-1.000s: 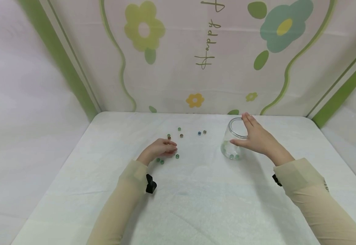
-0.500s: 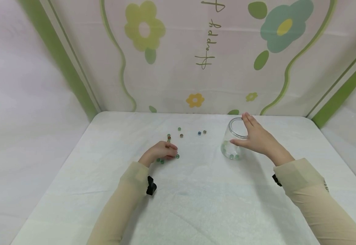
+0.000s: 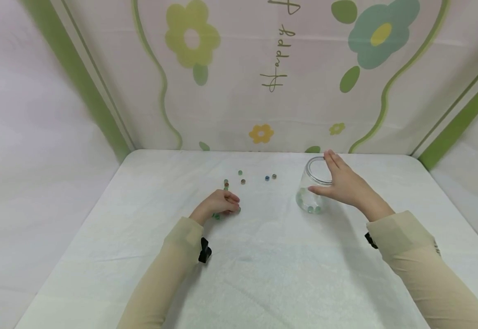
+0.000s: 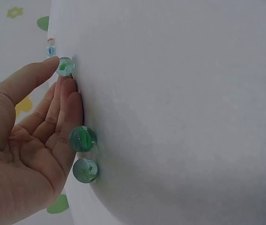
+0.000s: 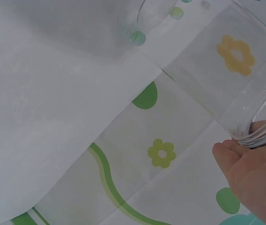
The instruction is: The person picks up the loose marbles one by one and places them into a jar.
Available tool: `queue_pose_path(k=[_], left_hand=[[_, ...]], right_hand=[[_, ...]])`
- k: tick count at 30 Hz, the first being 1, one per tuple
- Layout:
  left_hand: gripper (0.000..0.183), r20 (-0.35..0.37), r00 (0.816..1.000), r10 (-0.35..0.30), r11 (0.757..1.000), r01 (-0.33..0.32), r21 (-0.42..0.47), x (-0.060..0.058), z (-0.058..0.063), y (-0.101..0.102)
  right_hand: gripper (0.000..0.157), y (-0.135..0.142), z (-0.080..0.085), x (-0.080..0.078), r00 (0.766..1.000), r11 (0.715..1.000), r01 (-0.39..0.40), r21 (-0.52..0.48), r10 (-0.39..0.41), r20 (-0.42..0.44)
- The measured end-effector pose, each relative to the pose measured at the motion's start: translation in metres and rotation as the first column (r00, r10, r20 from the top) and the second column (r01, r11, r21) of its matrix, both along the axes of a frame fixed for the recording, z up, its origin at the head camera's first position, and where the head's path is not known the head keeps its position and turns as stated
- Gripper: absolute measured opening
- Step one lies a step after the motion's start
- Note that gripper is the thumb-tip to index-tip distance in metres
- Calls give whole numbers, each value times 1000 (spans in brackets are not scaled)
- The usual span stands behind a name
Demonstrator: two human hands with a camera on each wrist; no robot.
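My left hand [image 3: 216, 202] rests low over the tablecloth among loose glass marbles. In the left wrist view its thumb and fingertips close on a clear marble with a green swirl [image 4: 66, 66]. Beside the little-finger side of that palm lie a darker green marble [image 4: 83, 138] and a paler green marble [image 4: 85, 170]. My right hand [image 3: 347, 186] holds the upper part of a clear glass jar [image 3: 303, 199], thumb on the near side and fingers at the rim. Several green marbles [image 3: 310, 209] lie in the bottom of the upright jar.
Beyond the left hand lie more marbles: a green one [image 3: 240, 172], a brown one [image 3: 243, 182] and a reddish one [image 3: 226, 185]. A blue marble [image 3: 267, 178] and another brownish marble [image 3: 274, 176] sit nearer the jar. A flower-printed cloth [image 3: 222, 105] hangs behind the white table [image 3: 271, 274].
My left hand has come slightly toward me and to the right, its thumb and fingertips closing on the green marble. The right hand and jar have stayed put.
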State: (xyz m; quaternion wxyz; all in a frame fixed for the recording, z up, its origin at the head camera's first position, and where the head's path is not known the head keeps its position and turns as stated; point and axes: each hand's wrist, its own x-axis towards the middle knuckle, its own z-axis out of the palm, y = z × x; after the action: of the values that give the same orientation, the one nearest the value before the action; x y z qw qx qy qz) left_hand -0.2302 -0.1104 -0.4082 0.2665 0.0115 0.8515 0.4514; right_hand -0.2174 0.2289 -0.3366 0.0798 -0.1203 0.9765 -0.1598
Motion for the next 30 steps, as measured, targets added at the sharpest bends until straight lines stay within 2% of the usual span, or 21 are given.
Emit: queue_pose_path(k=[9,15,21,26,30], left_hand=[[31,-2,1000,19,999,-19,-26,-3,-3,-1],[32,17,1000,26,1000,-26,-14,-7,-4,0],[34,71,993,90,990,-97,102,-10,2,8],[38,110,986,128,966,-149,210,-11,15,19],[38,107,985,136,943,-162,291,-13,24,30]], right_hand=[[111,1,-1,-1,1000,1000,-4,9,4,-5],[112,2,-2,-1,1000,1000,-5,12,5,-6],[112,1,-2,-1,1000,1000,-6,10,6,-4],[112,2,-2,-1,1000,1000,-6,8,6,-9],[111,2,-2,-1,1000,1000,-7,7,7,-12]])
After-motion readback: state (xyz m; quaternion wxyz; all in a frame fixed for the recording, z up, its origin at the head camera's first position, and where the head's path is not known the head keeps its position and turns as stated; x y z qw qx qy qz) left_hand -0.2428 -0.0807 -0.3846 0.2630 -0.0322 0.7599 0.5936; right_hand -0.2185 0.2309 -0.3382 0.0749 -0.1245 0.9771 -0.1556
